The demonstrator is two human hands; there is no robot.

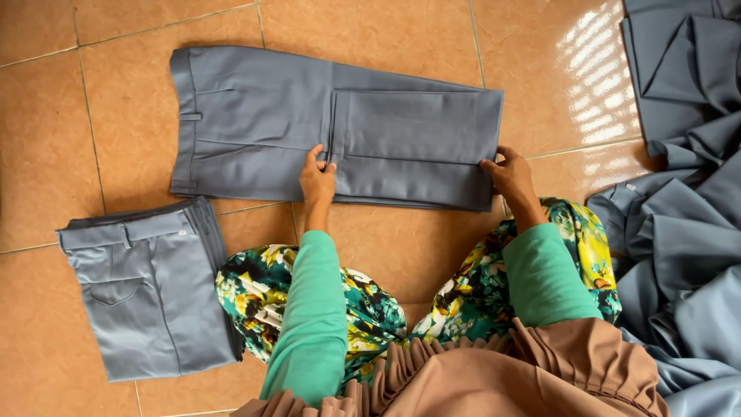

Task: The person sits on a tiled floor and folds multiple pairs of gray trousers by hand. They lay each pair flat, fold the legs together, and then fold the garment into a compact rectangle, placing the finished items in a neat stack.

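A pair of grey trousers (262, 127) lies flat on the tiled floor in front of me, its legs folded back once so the hem end rests near the middle. My left hand (317, 180) presses on the trousers at the hem edge of the folded layer. My right hand (507, 174) pinches the folded right edge of the trousers near its lower corner. Both arms wear green sleeves.
A stack of folded grey trousers (147, 293) sits at my left on the floor. A loose heap of grey trousers (683, 193) fills the right side. My knees in floral fabric (370, 301) lie below the hands. Orange floor tiles (46, 154) surround everything.
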